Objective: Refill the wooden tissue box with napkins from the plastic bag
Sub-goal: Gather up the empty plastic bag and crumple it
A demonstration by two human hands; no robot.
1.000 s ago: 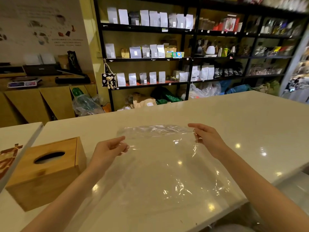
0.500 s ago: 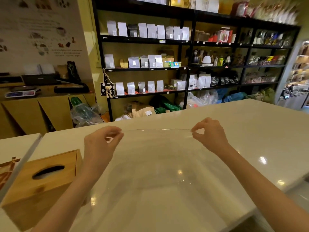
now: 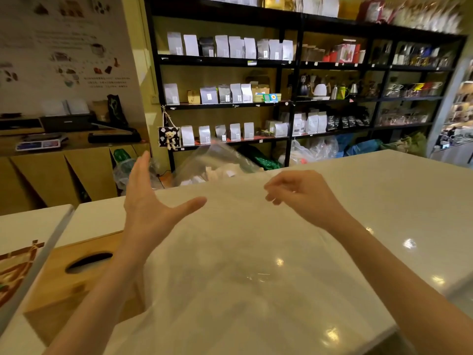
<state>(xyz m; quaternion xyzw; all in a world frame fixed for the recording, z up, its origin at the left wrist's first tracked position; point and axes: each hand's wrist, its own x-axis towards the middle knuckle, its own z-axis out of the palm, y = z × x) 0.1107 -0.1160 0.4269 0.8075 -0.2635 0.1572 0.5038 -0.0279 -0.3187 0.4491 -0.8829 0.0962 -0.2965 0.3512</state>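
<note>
The clear plastic bag [image 3: 243,252] hangs as a wide, blurred sheet in front of me above the white counter [image 3: 384,190]; its upper edge flaps up between my hands. My right hand [image 3: 302,193] has its fingers curled and pinched on the bag's top right edge. My left hand [image 3: 151,201] is lifted beside the bag's left edge, palm open and fingers spread, holding nothing. The wooden tissue box [image 3: 76,278] sits at the lower left of the counter, its dark oval slot facing up; my left forearm hides its right part. No napkins are in sight.
A second white surface [image 3: 33,226] with a printed picture adjoins the counter at the left. Behind the counter stand black shelves [image 3: 256,103] of pouches and kettles, with bags on the floor. A wooden side counter [image 3: 64,160] carries a scale at the far left.
My left hand has let go of the bag's edge and opened wide. The bag has risen from lying on the counter and its top edge now flips upward. The view has tilted up.
</note>
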